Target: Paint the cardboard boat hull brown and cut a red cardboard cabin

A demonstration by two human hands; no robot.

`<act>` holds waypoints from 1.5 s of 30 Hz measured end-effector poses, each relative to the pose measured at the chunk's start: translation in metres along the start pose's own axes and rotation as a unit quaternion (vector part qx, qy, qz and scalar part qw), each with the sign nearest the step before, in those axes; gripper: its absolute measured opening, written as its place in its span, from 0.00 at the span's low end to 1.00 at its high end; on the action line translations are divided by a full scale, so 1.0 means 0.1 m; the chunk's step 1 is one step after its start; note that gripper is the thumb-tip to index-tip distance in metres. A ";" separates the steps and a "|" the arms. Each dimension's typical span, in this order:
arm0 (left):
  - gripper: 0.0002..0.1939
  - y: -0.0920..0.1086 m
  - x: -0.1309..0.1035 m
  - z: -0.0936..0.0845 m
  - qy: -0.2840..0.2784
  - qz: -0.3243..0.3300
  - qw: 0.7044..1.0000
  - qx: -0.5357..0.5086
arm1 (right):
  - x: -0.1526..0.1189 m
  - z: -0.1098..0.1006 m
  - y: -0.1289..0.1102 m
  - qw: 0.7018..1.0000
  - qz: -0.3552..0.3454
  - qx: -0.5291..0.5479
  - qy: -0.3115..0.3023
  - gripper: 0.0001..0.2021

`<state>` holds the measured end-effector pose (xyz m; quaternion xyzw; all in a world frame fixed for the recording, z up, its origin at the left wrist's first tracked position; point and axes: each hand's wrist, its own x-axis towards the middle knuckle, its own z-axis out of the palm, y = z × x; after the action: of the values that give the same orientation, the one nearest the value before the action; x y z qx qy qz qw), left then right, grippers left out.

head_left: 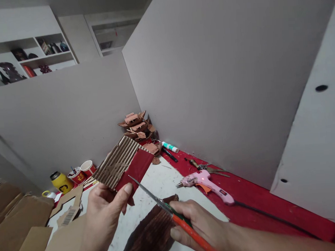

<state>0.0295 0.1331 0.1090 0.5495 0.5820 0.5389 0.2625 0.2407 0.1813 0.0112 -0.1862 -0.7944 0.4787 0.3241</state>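
Observation:
My left hand (108, 206) pinches the lower corner of a corrugated cardboard piece (117, 160), thumb on top. Open ridges run across most of it, and a smooth red strip (137, 165) covers its right side. Gripped in my right hand (200, 218) is a pair of scissors (149, 193) with orange and green handles. The blades look nearly together, their tips by the red strip; whether they touch it I cannot tell. Below them, a dark brown hull-shaped piece (151, 230) lies on the white board (162, 175), partly hidden by my right hand.
A pink glue gun (210, 181) lies at right on the red tabletop (251, 196), its cord trailing rightward. Pliers (215, 170), a black marker (169, 154) and a glue stick (170, 147) lie behind. Small model boats (134, 122) stand in the corner. Cardboard sheets (22, 214) crowd the left.

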 end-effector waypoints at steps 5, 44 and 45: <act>0.15 -0.03 0.01 0.00 0.002 0.006 1.000 0.000 | 0.01 -0.02 -0.04 1.000 0.016 0.020 -0.012 0.25; 0.13 0.05 0.04 -0.07 -0.010 -0.019 0.996 -0.083 | 0.04 -0.23 -0.10 0.998 0.007 -0.064 -0.022 0.32; 0.13 0.05 0.04 -0.07 -0.011 -0.018 0.996 -0.086 | 0.04 -0.24 -0.10 0.998 0.010 -0.063 -0.023 0.32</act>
<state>0.0240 0.1336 0.1168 0.5200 0.5405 0.5759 0.3253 0.2544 0.1944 0.0298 -0.2034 -0.8283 0.4351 0.2886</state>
